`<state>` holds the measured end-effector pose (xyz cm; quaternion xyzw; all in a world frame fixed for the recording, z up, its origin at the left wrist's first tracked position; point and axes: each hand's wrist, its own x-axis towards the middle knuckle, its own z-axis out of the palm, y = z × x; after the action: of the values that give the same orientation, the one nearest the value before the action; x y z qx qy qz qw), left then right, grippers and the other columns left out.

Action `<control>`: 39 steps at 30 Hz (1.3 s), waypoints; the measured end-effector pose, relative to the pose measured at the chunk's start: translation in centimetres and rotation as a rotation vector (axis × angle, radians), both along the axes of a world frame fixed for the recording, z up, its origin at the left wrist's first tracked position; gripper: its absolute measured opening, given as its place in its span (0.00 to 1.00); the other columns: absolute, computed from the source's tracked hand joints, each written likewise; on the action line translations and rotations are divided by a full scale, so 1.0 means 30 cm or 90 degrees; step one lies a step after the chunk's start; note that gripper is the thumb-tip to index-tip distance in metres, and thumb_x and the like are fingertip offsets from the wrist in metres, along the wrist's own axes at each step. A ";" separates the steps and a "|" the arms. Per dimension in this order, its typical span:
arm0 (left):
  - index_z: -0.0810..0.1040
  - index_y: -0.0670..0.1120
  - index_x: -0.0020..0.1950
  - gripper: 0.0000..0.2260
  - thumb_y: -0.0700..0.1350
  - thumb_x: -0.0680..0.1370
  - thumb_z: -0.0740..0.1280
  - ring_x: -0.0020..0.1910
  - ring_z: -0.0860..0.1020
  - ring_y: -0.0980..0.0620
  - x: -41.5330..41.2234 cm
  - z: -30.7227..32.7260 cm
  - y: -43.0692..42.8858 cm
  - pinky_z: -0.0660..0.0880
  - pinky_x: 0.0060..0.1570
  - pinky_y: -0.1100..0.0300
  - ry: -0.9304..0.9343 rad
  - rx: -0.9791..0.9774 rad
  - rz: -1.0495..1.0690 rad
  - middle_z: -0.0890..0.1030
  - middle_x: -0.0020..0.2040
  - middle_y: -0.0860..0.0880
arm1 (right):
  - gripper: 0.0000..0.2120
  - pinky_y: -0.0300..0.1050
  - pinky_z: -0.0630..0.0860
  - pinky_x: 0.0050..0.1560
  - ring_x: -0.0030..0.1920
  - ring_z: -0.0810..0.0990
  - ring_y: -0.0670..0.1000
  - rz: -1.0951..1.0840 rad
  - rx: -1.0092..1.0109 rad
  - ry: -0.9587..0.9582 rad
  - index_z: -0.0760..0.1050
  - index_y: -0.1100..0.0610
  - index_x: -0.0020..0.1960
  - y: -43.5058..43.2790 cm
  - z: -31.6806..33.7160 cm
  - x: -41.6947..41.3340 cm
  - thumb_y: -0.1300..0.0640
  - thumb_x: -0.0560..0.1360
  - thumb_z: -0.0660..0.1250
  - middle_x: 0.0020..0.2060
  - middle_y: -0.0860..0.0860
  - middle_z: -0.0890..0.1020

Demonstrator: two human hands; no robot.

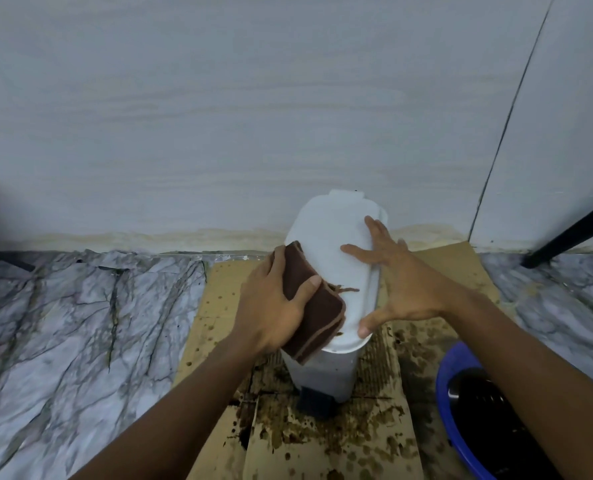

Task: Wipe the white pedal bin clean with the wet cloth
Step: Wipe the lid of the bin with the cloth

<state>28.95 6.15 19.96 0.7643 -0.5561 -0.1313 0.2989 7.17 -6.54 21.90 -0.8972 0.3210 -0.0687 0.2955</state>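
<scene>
The white pedal bin (329, 233) stands upright on stained cardboard against the wall, its lid down and a dark pedal (314, 405) at its foot. My left hand (274, 303) grips a folded brown cloth (317, 318) and presses it on the lid's left front edge. A thin brown smear lies on the lid just right of the cloth. My right hand (397, 285) lies flat with fingers spread over the lid's right side, its thumb hooked at the front rim.
Brown, wet-stained cardboard (374, 434) covers the floor under the bin. A blue basin (449, 368) of dark water sits at the lower right. A black leg (572, 233) slants at the right. Marble-pattern floor (80, 323) spreads to the left.
</scene>
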 end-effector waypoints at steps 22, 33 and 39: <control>0.59 0.52 0.82 0.38 0.72 0.77 0.57 0.81 0.45 0.63 -0.013 -0.002 0.044 0.43 0.81 0.55 -0.171 -0.045 -0.300 0.53 0.82 0.57 | 0.65 0.55 0.50 0.79 0.79 0.38 0.46 0.033 -0.014 0.034 0.47 0.29 0.76 -0.012 -0.017 -0.082 0.38 0.50 0.84 0.76 0.37 0.29; 0.60 0.48 0.82 0.37 0.70 0.81 0.53 0.82 0.53 0.53 -0.179 0.003 -0.003 0.47 0.81 0.52 -0.349 -0.066 -0.295 0.58 0.82 0.48 | 0.66 0.55 0.57 0.78 0.80 0.44 0.48 0.025 0.013 -0.045 0.48 0.39 0.80 0.024 -0.044 -0.089 0.45 0.53 0.85 0.78 0.42 0.31; 0.59 0.53 0.82 0.37 0.70 0.78 0.56 0.82 0.49 0.57 0.019 -0.010 0.096 0.49 0.81 0.52 -0.233 -0.049 -0.262 0.55 0.82 0.55 | 0.66 0.57 0.49 0.79 0.80 0.39 0.49 0.018 -0.067 0.057 0.42 0.36 0.79 0.072 -0.029 -0.089 0.34 0.54 0.81 0.78 0.43 0.31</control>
<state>29.53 9.03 19.66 0.6343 -0.7490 -0.0277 0.1893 4.49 -4.39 21.03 -0.9182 0.3168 -0.0412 0.2341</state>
